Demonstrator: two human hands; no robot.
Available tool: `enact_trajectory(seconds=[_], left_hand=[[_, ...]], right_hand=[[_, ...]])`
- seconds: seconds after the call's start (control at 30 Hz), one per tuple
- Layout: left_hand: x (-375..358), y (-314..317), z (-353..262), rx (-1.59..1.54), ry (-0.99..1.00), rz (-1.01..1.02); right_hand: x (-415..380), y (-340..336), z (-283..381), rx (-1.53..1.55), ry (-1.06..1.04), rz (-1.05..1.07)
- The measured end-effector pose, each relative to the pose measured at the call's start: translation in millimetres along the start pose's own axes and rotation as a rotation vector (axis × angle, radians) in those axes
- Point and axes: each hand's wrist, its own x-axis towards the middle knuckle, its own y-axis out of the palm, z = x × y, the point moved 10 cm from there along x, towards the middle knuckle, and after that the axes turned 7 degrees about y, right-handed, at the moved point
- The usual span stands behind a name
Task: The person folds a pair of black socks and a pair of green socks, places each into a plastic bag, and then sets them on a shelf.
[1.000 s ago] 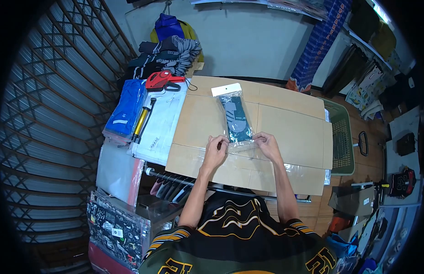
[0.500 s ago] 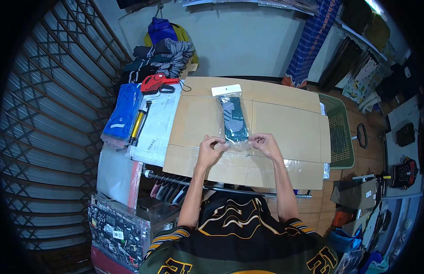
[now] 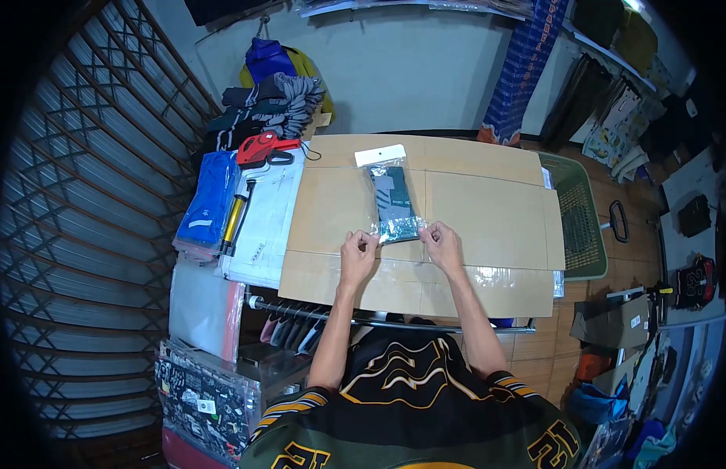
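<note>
A clear plastic bag (image 3: 393,197) with a white hanging header lies on the cardboard, holding a folded dark green and grey knitted item that looks like socks. Its header points away from me. The near end of the plastic is folded up over the item and shines. At the lower left corner of the bag, my left hand (image 3: 357,256) is closed in a pinch on the plastic. My right hand (image 3: 443,248) pinches the lower right corner in the same way. Both forearms reach over the near edge of the cardboard.
Flattened cardboard (image 3: 488,219) covers the table. To the left are a red price-label gun (image 3: 258,148), a yellow and black hand pump (image 3: 235,223) and blue bagged clothing (image 3: 210,191). Folded grey garments (image 3: 289,102) are piled behind. A green basket (image 3: 586,227) stands at the right.
The near end of the plastic bag has been folded up over the green item. Both hands have moved slightly away from me and nearer each other, still pinching the corners.
</note>
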Motion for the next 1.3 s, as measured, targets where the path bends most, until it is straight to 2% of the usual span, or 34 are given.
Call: enact_trajectory(seconds=[0.1,0.2,0.3,0.4,0.6,0.7,0.8,0.9,1.0,1.1,1.2,1.23,1.3], left_hand=[[-3.4,5.3,18.3,-0.089,-0.072,-0.033],[-7.2,-2.1,-10.8,-0.298,-0.177,-0.135],[-5.2,-1.2,-44.4,0.095,0.178,-0.034],[-8.1,0.9,-56.3,0.179,0.274,-0.049],[-10.3,-2.1,-77.4,0.219,0.318,-0.027],[-7.5,-4.1,-61.9,0.113,0.225,-0.087],[-9.3,-2.9,-56.8,0.026,0.174,-0.076],[-11.9,-3.4,-61.4,-0.005,0.198,-0.046],[-11.7,-8.1,-72.1,0.016,0.278,0.003],[-8.9,-20.7,-87.0,0.027,0.248,0.005],[1.8,-43.2,-153.5,-0.064,0.412,-0.025],[5.3,-45.5,-169.8,-0.062,0.496,-0.017],[12.2,-40.6,-170.5,-0.252,0.318,0.066]], right_hand=[[-5.0,-3.1,5.4,-0.030,0.011,-0.067],[-7.2,-5.6,8.6,-0.044,0.021,-0.114],[-9.1,-4.8,10.5,-0.055,0.022,-0.140],[-8.6,-5.9,11.2,-0.081,0.028,-0.162],[-6.8,-5.0,4.3,-0.072,-0.003,-0.193],[-30.7,-15.6,45.8,-0.011,0.078,-0.096],[-58.0,-18.9,86.5,-0.166,-0.440,-0.224],[-55.5,-2.9,74.6,-0.231,-0.459,-0.111],[-49.7,-8.2,80.7,-0.256,-0.571,-0.137],[-41.0,-27.5,95.2,-0.110,-0.519,-0.048],[-38.8,-52.2,131.3,0.163,-0.500,0.160],[-40.9,-62.5,147.6,0.183,-0.550,0.152],[-35.8,-71.9,151.1,0.301,-0.387,0.205]])
